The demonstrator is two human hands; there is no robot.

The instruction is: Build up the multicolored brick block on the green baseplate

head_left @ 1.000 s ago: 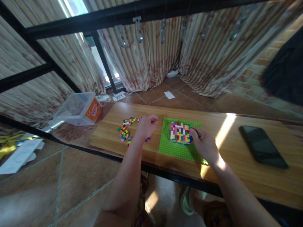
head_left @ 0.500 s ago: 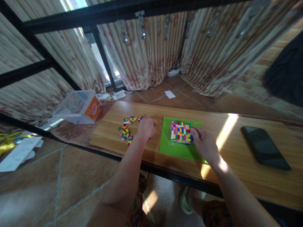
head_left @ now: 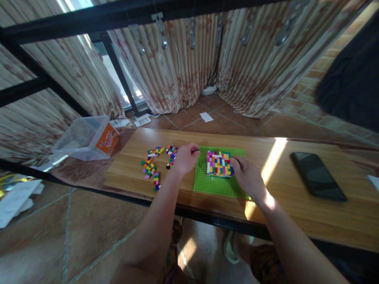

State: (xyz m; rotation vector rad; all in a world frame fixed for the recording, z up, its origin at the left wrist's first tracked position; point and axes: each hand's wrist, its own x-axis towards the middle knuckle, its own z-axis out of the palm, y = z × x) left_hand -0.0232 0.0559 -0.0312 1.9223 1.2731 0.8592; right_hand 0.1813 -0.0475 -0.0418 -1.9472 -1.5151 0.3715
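Observation:
A many-coloured block of toy bricks stands on a green studded baseplate. At the block's right side is my right hand, its fingers closed against the edge. My left hand hovers by the baseplate's left edge, thumb and fingers pinched together; whatever is between them is too small to make out. Loose toy bricks lie in clusters on the wooden tabletop to the left, and another cluster is partly covered by my left hand.
A dark phone lies on the wooden table to the right. Beyond the table's left end, a clear plastic box with an orange label sits low. Metal clips hang from a black bar above, in front of the curtains.
My left hand has moved right, from the loose bricks toward the baseplate, uncovering some bricks. My right hand stays at the block. The whole view has shifted slightly.

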